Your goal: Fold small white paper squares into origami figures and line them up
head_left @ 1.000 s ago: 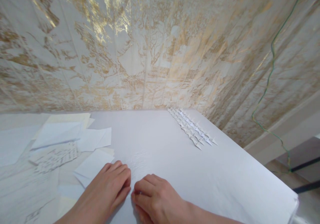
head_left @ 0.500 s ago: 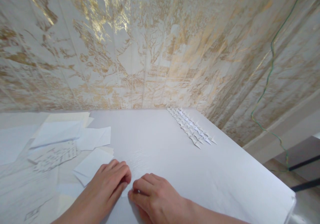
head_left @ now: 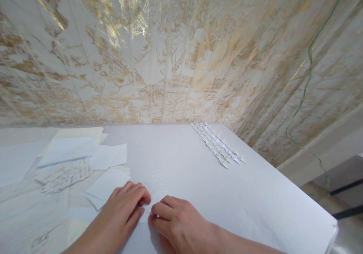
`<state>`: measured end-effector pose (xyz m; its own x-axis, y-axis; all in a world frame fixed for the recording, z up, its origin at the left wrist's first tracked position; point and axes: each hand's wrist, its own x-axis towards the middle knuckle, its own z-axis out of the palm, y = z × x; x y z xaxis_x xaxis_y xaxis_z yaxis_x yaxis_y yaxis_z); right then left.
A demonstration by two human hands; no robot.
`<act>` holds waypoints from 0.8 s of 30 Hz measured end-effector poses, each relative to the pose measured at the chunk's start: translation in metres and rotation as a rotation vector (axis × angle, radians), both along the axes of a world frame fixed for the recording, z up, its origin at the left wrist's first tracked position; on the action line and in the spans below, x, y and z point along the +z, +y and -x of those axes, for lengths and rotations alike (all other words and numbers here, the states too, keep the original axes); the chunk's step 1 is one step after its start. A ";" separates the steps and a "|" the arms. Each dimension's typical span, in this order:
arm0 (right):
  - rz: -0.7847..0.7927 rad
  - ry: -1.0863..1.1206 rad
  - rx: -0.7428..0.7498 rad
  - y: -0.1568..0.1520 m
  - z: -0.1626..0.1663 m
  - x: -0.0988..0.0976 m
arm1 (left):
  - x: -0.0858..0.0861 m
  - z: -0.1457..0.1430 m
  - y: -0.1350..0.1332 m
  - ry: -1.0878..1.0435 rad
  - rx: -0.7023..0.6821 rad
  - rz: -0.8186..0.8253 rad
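Note:
Between my hands, low in the head view, lies a small piece of white paper (head_left: 145,217), hard to tell from the white tabletop (head_left: 181,163). My left hand (head_left: 126,204) has its fingers curled and its thumb bent in, gripping the paper's left side. On the other side my right hand (head_left: 177,220) pinches the paper between thumb and forefinger. Much of the paper is hidden by the fingers, so its folds cannot be made out. White folded sheets (head_left: 107,186) lie just left of my left hand.
Several rows of small pointed folded-paper shapes (head_left: 217,144) stand near the back right. Loose papers (head_left: 68,150), some with writing, cover the left side. A gold-patterned wall covering (head_left: 159,57) rises behind the table. A green cord (head_left: 304,87) hangs at right.
My left thumb and forefinger have parted slightly, and a bit more paper shows between the hands. The whole view has shifted a little; the rows of folded shapes are unchanged.

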<state>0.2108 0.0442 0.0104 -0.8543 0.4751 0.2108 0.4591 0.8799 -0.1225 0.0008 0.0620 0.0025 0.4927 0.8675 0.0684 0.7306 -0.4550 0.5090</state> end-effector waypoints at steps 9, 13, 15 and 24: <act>0.035 0.071 0.015 0.002 -0.004 -0.006 | -0.008 0.002 -0.009 -0.110 0.060 -0.097; 0.214 0.299 -0.061 0.006 -0.011 -0.005 | -0.007 0.003 -0.009 -0.159 0.064 -0.103; 0.286 0.403 -0.208 0.008 -0.011 -0.005 | -0.004 0.002 -0.008 -0.144 0.077 -0.032; 0.402 0.390 -0.431 0.008 0.005 -0.016 | -0.009 0.006 -0.008 -0.127 0.021 -0.014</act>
